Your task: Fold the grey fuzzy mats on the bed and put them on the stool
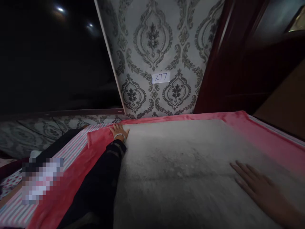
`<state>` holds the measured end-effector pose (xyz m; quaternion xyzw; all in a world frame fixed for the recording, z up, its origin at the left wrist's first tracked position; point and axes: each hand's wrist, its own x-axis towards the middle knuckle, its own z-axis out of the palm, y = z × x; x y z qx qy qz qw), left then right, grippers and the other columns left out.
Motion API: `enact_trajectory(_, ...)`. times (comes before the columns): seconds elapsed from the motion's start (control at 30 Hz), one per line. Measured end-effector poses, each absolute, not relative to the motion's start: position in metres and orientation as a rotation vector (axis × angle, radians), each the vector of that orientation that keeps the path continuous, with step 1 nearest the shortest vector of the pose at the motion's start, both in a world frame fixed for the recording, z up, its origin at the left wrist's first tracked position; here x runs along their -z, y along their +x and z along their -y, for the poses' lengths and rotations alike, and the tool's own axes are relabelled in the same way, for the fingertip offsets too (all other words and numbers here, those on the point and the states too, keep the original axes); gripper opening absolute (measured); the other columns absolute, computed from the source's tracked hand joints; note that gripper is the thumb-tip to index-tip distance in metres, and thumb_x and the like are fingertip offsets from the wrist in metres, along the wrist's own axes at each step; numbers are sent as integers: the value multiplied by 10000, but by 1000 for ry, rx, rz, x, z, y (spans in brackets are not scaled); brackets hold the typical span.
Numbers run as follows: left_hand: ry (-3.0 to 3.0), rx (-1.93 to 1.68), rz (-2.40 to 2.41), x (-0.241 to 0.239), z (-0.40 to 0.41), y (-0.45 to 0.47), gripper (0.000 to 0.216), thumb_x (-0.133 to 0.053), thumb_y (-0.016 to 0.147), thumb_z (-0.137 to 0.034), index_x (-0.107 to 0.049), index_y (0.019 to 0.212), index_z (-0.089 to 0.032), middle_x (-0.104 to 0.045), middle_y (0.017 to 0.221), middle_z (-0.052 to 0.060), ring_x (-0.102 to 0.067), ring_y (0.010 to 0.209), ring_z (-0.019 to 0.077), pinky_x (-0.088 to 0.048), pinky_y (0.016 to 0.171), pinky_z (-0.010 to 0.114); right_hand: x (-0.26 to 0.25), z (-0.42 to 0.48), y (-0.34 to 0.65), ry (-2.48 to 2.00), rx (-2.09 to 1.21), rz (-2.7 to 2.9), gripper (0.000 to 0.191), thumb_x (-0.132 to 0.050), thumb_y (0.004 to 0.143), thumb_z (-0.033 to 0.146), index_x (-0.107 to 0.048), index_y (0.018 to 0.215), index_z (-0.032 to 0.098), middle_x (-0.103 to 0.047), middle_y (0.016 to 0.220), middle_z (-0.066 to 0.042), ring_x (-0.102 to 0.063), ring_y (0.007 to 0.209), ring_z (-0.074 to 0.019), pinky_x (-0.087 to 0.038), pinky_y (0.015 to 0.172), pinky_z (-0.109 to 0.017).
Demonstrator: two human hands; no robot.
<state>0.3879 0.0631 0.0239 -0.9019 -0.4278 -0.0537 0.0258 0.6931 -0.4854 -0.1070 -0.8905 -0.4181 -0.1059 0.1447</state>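
A large grey cloth [171, 152], with darker mottled marks in its middle and a crease across it, is spread over a pink-red blanket [78, 165]. My left hand [119, 130] lies with fingers spread at the cloth's far left corner, where the grey meets the pink. A pale bracelet circles that wrist below a dark sleeve. On the right side, my right hand [262, 187] is over the grey cloth with its fingers stretched out; it looks slightly blurred. Neither hand has anything in its grasp.
Striped fabric [73, 149] shows under the blanket's left edge. Behind stands a patterned wall with a paper label [161, 77] reading 277. A large black screen [52, 57] is at left, a dark red door [240, 57] at right. Part of the left side is pixelated.
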Motion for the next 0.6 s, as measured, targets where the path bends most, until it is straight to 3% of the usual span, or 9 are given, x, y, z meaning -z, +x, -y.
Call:
enact_trajectory(0.13,-2833,127,1235,-25,-24,407,530,-435,1014,-467,-467,1470,-200,-445,1543,144,-428,1400,327,-386,1118,531,99,482,689,-2535,215,1221,722,-235,900,664,-416,1538,377,-420,1564,-61,-325,1449,-367,-335,1123,-628)
enact_trajectory(0.27,-3098,-143,673,-2,24,431,585,-382,987,-564,-328,1547,-403,-257,1667,-14,-193,1539,269,-173,1226,545,96,481,688,-2559,236,1227,713,-219,917,628,-450,1524,334,-405,1573,-68,-323,1455,-370,-310,1136,-620)
enact_trajectory(0.33,-3128,-201,626,5,34,437,607,-380,971,-582,-295,1553,-433,-215,1675,-49,-148,1552,241,-121,1242,524,95,480,687,-2582,240,1235,709,-219,923,613,-450,1524,317,-404,1575,-75,-326,1456,-365,-306,1144,-611)
enact_trajectory(0.4,-3062,-170,884,4,31,435,626,-329,977,-577,-275,1572,-391,-188,1683,-24,-131,1554,262,-125,1236,546,94,479,687,-2615,244,1242,714,-201,927,610,-450,1523,305,-394,1583,-74,-326,1459,-356,-313,1143,-612)
enact_trajectory(0.5,-2926,-139,1249,-6,14,419,686,-237,977,-584,-260,1594,-285,-167,1685,90,-144,1538,377,-184,1169,681,91,478,685,-2652,271,1265,713,-163,937,599,-443,1520,301,-383,1592,-51,-334,1460,-336,-329,1135,-612)
enact_trajectory(0.6,-2789,-132,1560,-14,7,397,750,-233,949,-643,-250,1598,-268,-180,1680,122,-159,1529,403,-259,1134,687,88,477,683,-2673,299,1297,693,-182,943,594,-432,1523,307,-399,1584,-46,-345,1454,-332,-359,1120,-598)
